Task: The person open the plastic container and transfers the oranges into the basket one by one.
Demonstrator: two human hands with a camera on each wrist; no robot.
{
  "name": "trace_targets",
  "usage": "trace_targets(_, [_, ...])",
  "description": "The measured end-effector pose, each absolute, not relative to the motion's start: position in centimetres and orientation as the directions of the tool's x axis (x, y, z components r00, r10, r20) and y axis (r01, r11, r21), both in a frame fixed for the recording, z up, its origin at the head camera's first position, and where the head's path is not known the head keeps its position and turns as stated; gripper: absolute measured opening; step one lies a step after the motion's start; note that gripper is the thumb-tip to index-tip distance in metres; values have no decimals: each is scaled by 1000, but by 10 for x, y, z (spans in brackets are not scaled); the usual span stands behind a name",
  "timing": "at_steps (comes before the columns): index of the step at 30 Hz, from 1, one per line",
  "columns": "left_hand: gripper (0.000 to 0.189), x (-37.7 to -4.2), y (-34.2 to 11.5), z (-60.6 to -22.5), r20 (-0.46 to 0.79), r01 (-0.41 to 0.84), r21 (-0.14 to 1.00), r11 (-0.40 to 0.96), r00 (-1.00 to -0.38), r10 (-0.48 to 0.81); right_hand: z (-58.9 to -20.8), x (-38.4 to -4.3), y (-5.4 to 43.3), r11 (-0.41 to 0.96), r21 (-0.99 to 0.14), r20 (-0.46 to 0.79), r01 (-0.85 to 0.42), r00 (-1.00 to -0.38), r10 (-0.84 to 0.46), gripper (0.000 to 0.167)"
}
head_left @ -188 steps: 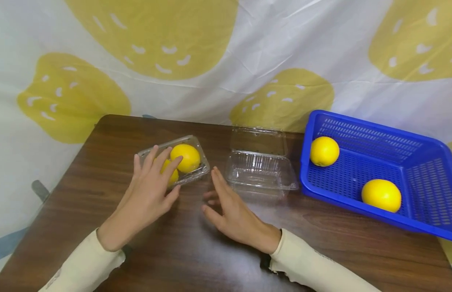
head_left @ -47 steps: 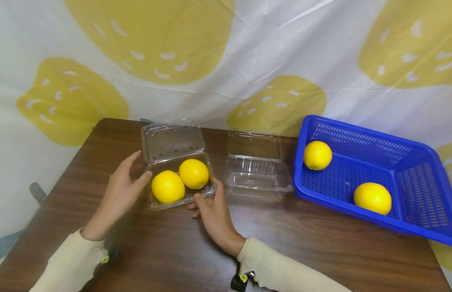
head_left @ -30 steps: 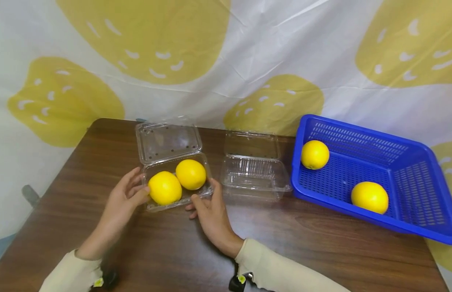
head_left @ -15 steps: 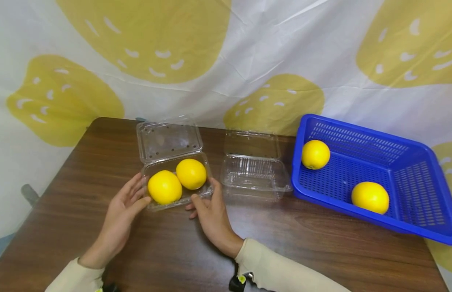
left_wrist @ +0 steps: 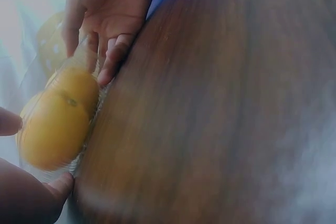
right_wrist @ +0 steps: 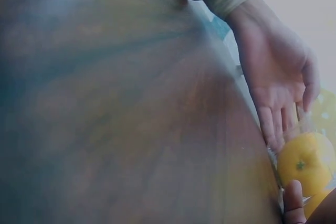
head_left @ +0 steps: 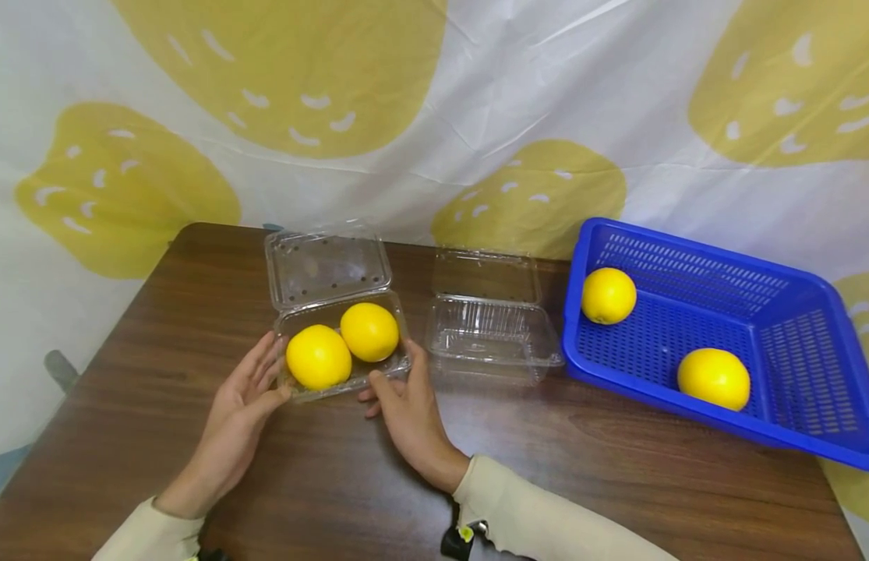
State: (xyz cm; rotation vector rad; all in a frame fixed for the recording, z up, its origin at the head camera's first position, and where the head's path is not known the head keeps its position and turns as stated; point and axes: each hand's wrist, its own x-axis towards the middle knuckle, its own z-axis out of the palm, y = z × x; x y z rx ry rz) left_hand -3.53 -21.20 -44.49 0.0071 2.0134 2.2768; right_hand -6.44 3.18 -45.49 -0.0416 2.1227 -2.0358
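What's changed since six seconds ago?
The left hand went from above two fruits to the left side of their clear container, which came nearer; its lid now shows open behind. The right hand, earlier beside it, touches the container's front right corner. Unmoved: the second container, the blue basket, both basket fruits.

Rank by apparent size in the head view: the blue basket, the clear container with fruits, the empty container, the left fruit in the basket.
1. Blue basket
2. Clear container with fruits
3. Empty container
4. Left fruit in basket
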Motion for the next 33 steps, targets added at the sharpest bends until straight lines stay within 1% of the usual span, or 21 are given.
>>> trace_targets(4, [83,-34,-211,-445,-62,-70,990,-123,-996,66,-452,-63,34,20,-990,-141,140,-976,-165,77])
trace_targets(7, [82,-33,-209,-445,-39,-44,993,-110,-998,52,-450,-60,38,27,-992,-128,126,-977,-170,80])
trace_targets(10, [80,-33,-209,-445,-14,-18,995,-100,-999,44,-448,-54,42,52,-996,-83,75,-981,-177,85])
trace_targets(15, [76,-33,-210,-446,-12,-16,996,-83,-999,51,-442,-47,47,86,-996,12,-28,-983,-183,90])
trace_targets(17, [75,-34,-210,-446,-16,-20,997,-77,-998,55,-439,-45,49,84,-993,68,-86,-979,-193,88])
trace_targets(20, [74,-36,-210,-446,-18,-22,997,-69,-998,53,-436,-43,50,77,-976,184,-205,-958,-219,79])
trace_targets(23, [74,-37,-209,-445,-16,-19,998,-62,-999,42,-433,-45,50,93,-914,363,-396,-897,-251,64])
trace_targets(27, [74,-37,-208,-445,-10,-12,998,-60,-999,35,-427,-56,48,150,-744,591,-651,-745,-309,50])
trace_targets(30, [75,-36,-208,-445,-5,-7,998,-67,-999,35,-419,-65,45,191,-619,673,-762,-640,-370,48])
trace_targets(33, [74,-36,-208,-445,-3,-5,998,-70,-999,32,-409,-74,41,243,-523,691,-817,-573,-441,46])
